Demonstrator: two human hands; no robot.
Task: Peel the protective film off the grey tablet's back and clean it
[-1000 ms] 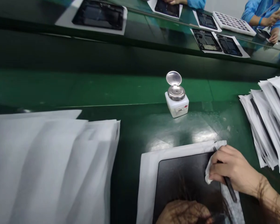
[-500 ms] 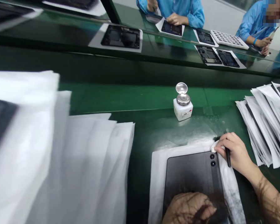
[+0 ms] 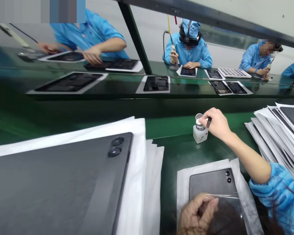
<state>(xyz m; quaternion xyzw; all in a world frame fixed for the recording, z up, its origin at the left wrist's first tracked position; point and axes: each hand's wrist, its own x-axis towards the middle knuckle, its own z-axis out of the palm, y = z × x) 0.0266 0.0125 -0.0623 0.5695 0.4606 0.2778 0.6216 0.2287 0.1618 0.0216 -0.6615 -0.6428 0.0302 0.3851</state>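
Note:
My right hand (image 3: 218, 124) reaches over a white dispenser bottle (image 3: 200, 135) with a metal top and a raised round lid. Pinched in its fingers is a white wipe (image 3: 198, 121), against the metal top, and a dark slim tool (image 3: 209, 122) also sits in this hand. A dark tablet (image 3: 207, 182) with two camera lenses lies back up on a white sheet (image 3: 183, 178) in front of me. Low over it, my left hand (image 3: 198, 213) is closed on the edge of a clear film (image 3: 226, 196). The tablet's lower part is hidden.
Close on the left rises a stack of white sheets (image 3: 137, 156) with a tablet (image 3: 63, 182) on top. Another sheet stack (image 3: 271, 137) stands at right. Behind runs a raised green shelf (image 3: 186, 88) with opened tablets; co-workers in blue sit beyond it.
My right hand has gone from the tablet's camera corner up to the bottle, carrying the wipe and tool. A clear film now shows in my left hand. The view has tilted up.

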